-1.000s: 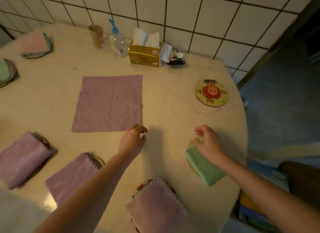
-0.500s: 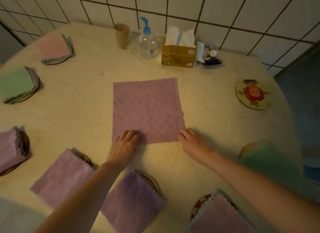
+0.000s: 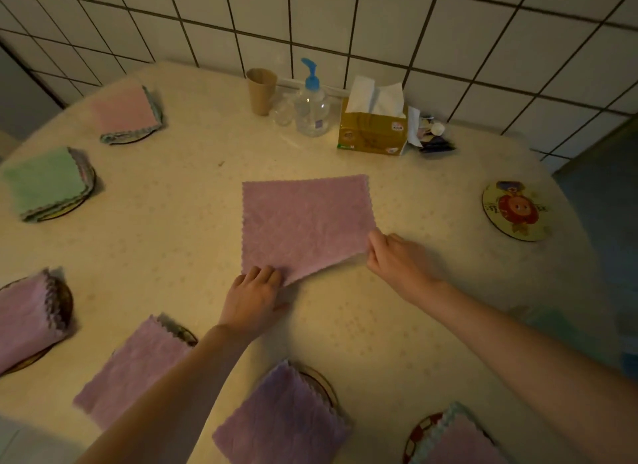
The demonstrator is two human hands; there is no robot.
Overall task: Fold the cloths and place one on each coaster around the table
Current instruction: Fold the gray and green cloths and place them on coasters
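An unfolded purple cloth [image 3: 303, 222] lies flat in the middle of the round table [image 3: 155, 242]. My left hand [image 3: 253, 296] pinches its near left corner. My right hand [image 3: 397, 256] grips the near right corner and has raised it slightly off the table. A bare cartoon coaster [image 3: 516, 209] sits at the right edge. Folded cloths rest on coasters around the rim: pink [image 3: 126, 111], green [image 3: 43, 182], and purple ones [image 3: 24, 317], [image 3: 133, 367], [image 3: 281, 420], [image 3: 455, 439].
Against the tiled wall stand a paper cup [image 3: 261, 90], a pump bottle [image 3: 311, 101], a yellow tissue box [image 3: 373, 123] and small items [image 3: 431, 135]. The table drops off to a dark floor at the right.
My right hand left the green cloth on its coaster at the right. Both hands moved to the flat purple cloth and took its near corners; the right corner is now lifted.
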